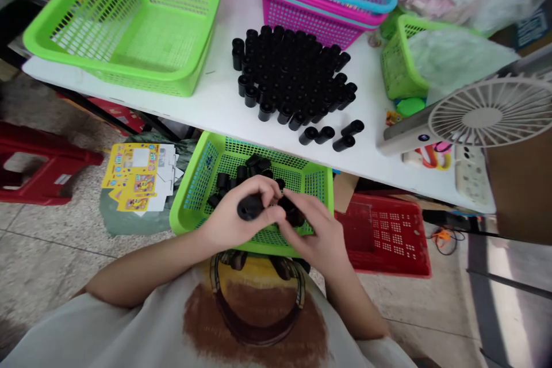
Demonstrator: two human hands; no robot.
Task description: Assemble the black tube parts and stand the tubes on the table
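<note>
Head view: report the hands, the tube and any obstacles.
Left hand gripping tube. Right hand alongside, grip unclear. Basket beneath both; no obstacle visible.

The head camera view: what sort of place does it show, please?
Probably a small workshop: dozens of black cylinders stand close together on a white table, more black pieces lie in a green basket below its edge, and printed yellow cards lie to the left.

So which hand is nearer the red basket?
Right. The right hand is just left of the red basket in view; the left hand, holding a black tube, is farther left, over the lower green basket.
</note>
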